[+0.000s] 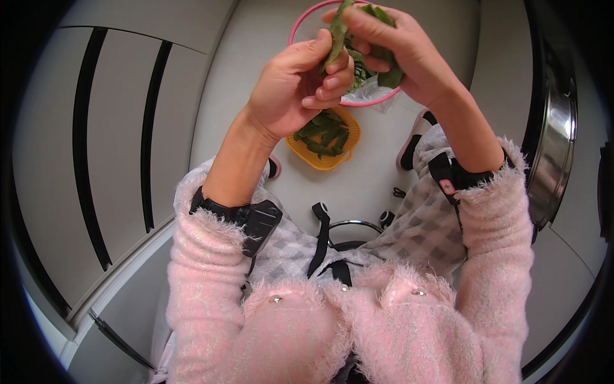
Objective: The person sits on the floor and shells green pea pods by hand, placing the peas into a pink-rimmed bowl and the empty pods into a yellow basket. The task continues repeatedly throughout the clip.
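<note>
My left hand grips a green pod, perhaps a pea or bean pod, between thumb and fingers. Touching the upper part of that pod are the blurred fingertips of my right hand, which also holds several flat green pods against its palm. Both hands are above a pink-rimmed bin with a clear plastic liner and green scraps inside. Nearer to me on the floor, partly behind my left hand, stands a yellow plastic basket with several green pods in it.
Grey cabinet fronts with dark handle strips run along the left. A shiny metal pot is at the right. My slippered feet flank the basket and bin. A chrome ring and black wheels of a stool show between my legs.
</note>
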{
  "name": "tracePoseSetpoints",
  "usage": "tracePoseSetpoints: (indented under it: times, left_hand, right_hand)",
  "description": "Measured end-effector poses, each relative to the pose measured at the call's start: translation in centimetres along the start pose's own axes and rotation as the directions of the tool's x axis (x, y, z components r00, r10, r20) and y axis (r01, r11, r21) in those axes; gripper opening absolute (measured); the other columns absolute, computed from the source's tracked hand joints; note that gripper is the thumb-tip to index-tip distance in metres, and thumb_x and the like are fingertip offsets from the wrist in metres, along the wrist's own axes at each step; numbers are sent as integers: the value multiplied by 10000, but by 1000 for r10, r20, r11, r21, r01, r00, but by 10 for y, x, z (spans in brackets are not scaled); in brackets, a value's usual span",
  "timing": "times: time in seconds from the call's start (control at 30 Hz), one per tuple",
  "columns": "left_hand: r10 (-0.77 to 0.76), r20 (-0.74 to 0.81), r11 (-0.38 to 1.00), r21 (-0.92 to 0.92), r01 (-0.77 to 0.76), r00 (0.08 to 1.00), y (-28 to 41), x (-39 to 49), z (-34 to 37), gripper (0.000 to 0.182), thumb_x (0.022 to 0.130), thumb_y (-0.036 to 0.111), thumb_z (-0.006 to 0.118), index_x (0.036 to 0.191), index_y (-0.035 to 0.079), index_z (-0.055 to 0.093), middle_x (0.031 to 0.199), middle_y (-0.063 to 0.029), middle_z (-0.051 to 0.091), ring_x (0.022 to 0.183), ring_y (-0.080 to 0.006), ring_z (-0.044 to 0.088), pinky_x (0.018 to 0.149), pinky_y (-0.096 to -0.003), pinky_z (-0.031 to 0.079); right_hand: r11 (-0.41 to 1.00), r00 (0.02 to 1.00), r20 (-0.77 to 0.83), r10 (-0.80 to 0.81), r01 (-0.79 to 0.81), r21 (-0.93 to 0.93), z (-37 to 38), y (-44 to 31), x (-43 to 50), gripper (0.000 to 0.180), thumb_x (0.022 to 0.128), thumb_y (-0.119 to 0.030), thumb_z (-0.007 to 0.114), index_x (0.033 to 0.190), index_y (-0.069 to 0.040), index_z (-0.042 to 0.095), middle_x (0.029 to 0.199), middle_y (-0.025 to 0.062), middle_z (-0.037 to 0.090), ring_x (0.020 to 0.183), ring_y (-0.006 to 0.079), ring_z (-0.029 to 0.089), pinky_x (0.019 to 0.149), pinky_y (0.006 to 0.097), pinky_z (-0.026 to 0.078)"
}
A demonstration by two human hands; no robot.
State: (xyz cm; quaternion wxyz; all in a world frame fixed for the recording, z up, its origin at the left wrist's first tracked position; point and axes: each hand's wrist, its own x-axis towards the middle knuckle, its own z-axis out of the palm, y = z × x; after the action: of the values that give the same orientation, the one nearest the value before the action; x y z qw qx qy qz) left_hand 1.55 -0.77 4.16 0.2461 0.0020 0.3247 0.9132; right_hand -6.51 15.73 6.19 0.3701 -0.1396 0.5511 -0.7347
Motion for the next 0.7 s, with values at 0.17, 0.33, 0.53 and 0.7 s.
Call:
tracePoseSetpoints:
  times: [0.17,0.33,0.53,0.7]
  left_hand:
    - [-20,-152,915,395,80,988,-10,5,4,622,1012,455,244,928,-48,599,817,-129,606,617,-96,483,433,-159,323]
    - [70,-369,809,565,164,927,-14,1,-7,606,978,495,350,894,-10,674,963,-116,672,706,-99,550,510,-204,393]
    - [428,-266,346,931,116,863,-15,-7,-13,181,868,206,633,783,46,639,834,9,604,706,-47,489,591,-190,350]
    - [381,-238,410,910,68,893,-29,0,2,238,772,73,692,981,35,585,900,-3,558,718,-58,465,628,-186,390]
  right_hand:
    - [974,980,-172,-104,135,181,-7,4,1,94,834,-89,530,803,-16,580,771,47,607,660,117,562,591,229,454]
    - [963,966,-241,-91,146,224,-28,6,-2,272,828,-71,427,1064,15,532,799,86,627,722,150,604,686,243,514]
    - [973,956,-266,-124,169,155,-34,-5,-32,206,830,-172,559,988,-45,597,689,21,606,592,85,534,480,226,387]
    - [966,879,-417,-232,258,6,-47,-28,-100,280,843,-272,628,1034,-72,588,738,-32,575,602,31,501,487,195,365]
